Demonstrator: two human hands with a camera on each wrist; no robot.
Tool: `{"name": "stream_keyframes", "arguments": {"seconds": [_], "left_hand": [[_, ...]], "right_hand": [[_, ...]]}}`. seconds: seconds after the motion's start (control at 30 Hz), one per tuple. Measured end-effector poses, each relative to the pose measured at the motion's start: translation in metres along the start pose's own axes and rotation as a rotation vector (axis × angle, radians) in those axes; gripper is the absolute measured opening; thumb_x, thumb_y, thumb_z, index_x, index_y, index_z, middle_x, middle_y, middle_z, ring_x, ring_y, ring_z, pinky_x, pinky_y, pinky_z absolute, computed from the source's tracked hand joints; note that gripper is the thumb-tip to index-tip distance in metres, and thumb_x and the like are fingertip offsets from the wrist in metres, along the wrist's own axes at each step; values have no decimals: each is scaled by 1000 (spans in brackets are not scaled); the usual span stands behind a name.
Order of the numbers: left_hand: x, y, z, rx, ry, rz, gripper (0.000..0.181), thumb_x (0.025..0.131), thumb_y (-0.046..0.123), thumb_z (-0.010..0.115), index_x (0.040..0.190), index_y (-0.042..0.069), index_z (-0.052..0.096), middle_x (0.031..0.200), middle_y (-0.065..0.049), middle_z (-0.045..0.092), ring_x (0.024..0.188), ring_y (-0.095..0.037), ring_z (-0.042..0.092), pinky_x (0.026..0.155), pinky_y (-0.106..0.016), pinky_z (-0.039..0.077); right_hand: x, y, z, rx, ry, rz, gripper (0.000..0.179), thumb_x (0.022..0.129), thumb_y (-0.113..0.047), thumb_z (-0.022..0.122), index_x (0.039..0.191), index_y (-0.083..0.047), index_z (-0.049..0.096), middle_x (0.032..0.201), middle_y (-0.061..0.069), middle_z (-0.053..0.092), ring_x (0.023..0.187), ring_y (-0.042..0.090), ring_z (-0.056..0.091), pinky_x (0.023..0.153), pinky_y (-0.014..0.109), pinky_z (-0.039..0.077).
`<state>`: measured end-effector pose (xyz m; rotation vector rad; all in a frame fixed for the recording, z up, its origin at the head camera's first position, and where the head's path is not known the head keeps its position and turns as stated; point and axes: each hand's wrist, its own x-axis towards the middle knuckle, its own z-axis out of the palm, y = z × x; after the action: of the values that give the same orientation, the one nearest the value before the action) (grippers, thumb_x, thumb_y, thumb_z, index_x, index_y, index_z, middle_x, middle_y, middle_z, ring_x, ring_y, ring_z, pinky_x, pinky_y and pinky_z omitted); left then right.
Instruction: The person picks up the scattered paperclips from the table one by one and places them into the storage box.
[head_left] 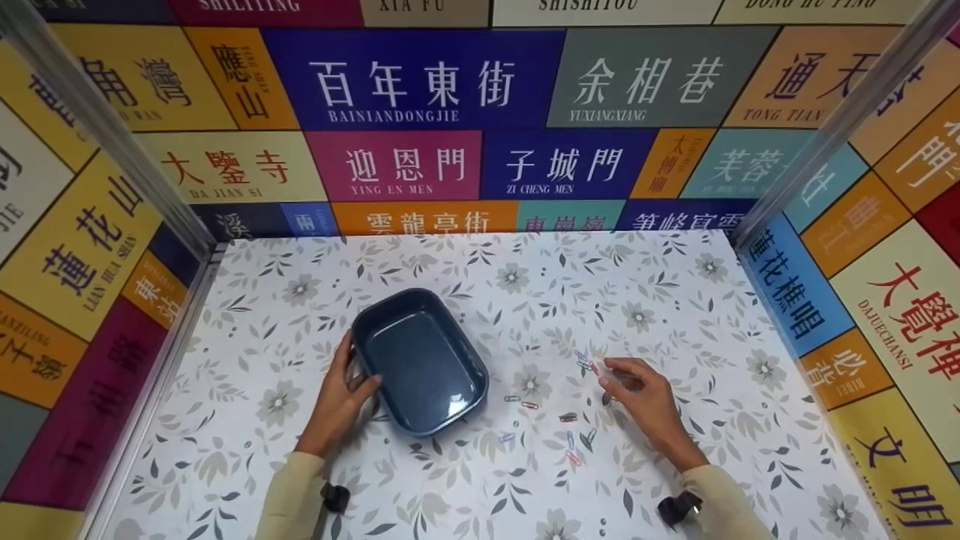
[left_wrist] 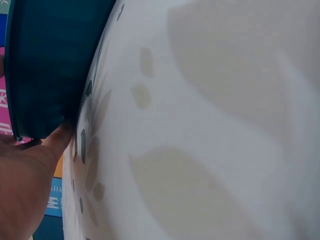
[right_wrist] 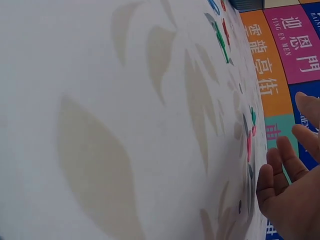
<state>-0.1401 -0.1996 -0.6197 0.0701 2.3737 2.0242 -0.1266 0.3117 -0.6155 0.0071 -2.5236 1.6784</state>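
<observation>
At ten o'clock from the paper clips (head_left: 568, 418), steadying the blue baking dish (head_left: 420, 364) with the left hand (head_left: 343, 397) curled against its wall; at three, poising the right hand (head_left: 649, 394), loosely spread, empty. Might fumble clips so thin, or skid the dish by pressing unevenly.

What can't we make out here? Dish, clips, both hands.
- Exact number of paper clips, head view: too small, some bunched together.
- Far end of the blue dish, left wrist view: cut off by top edge.
- Rest of the left hand, same view: left edge.
- Rest of the right hand, right wrist view: right edge.
</observation>
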Motion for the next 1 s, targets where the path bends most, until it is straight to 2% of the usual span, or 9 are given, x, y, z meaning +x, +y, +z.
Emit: {"name": "stream_keyframes", "arguments": {"seconds": [0.23, 0.4, 0.63, 0.73, 0.9, 1.0], "left_hand": [[0, -1, 0, 3, 2, 12, 94, 106, 1, 70, 178, 6, 10, 184, -18, 8, 169, -42, 13, 130, -55, 32], [-1, 1, 0, 0, -1, -8, 95, 106, 2, 70, 178, 8, 9, 184, -17, 8, 169, -39, 13, 130, -53, 32], [0, 2, 1, -8, 4, -17, 95, 106, 3, 69, 178, 9, 9, 184, -17, 9, 169, -38, 13, 131, -52, 32], [-1, 1, 1, -10, 3, -11, 94, 106, 2, 69, 178, 9, 9, 184, -17, 10, 169, -39, 14, 130, -52, 32], [-1, 0, 0, -7, -1, -8, 94, 106, 3, 69, 179, 10, 10, 184, -17, 10, 169, -39, 14, 131, -53, 32], [-2, 0, -1, 2, 1, -13, 94, 106, 3, 69, 179, 11, 10, 184, -17, 10, 169, -39, 14, 130, -53, 32]], "right_hand": [[5, 12, -5, 23, -45, -67, 29, 97, -5, 84, 126, -4, 82, 129, 14, 73, 99, 21, 66, 84, 17, 53], [10, 17, -8, 28, -57, -79, 27, 96, -4, 85, 123, -4, 83, 130, 15, 72, 92, 18, 63, 80, 16, 54], [15, 24, -9, -4, -86, -120, 28, 94, -1, 86, 122, -5, 84, 131, 15, 70, 93, 16, 60, 80, 17, 49], [16, 25, -7, -31, -74, -158, 28, 92, 2, 86, 119, -5, 84, 129, 15, 71, 95, 20, 61, 81, 19, 48], [13, 20, -2, -74, -40, -205, 26, 90, 12, 83, 116, 5, 82, 126, 23, 70, 99, 35, 63, 82, 22, 49], [14, 23, -3, -76, -39, -219, 27, 89, 13, 83, 115, 6, 82, 126, 24, 70, 98, 38, 62, 81, 23, 49]]}}
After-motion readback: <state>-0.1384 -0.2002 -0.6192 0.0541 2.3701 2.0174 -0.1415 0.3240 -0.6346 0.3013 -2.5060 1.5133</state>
